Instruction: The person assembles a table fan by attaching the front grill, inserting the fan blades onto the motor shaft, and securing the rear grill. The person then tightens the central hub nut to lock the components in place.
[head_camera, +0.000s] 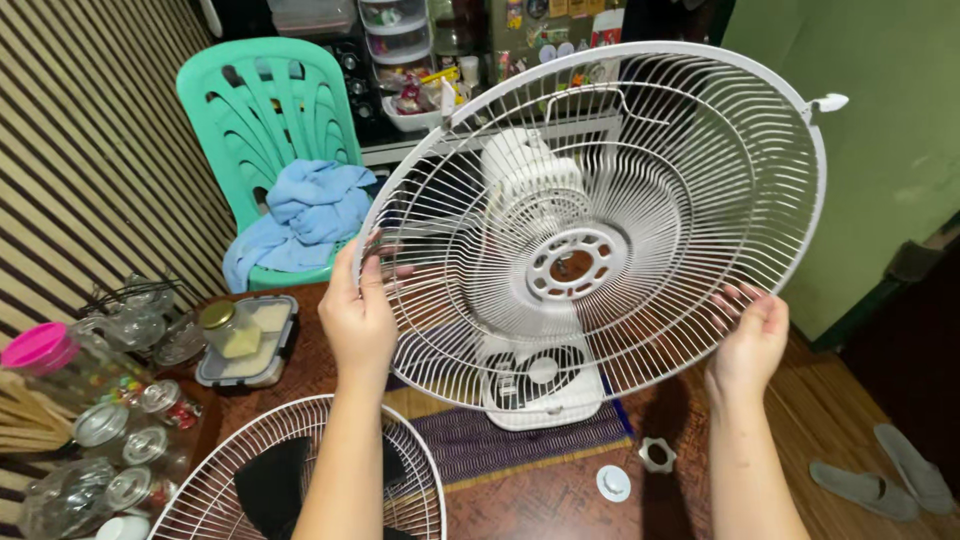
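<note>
I hold up a round white wire fan guard (690, 190), tilted, with a plastic hub ring at its middle. My left hand (358, 318) grips its left rim and my right hand (750, 335) grips its lower right rim. Behind the guard stands the white fan body (540, 390) with its motor housing, resting on a purple woven mat (500, 440) on the brown wooden table (540, 505). A second white guard (215, 470) lies flat at the table's near left with a dark blade inside it.
A white plastic nut (657, 455) and a white round cap (613, 483) lie on the table. Glass jars (120, 430), a pink-lidded container (40, 347) and a lidded food box (250, 345) crowd the left. A green plastic chair (250, 110) holds a blue cloth. Grey slippers (880, 485) lie on the floor.
</note>
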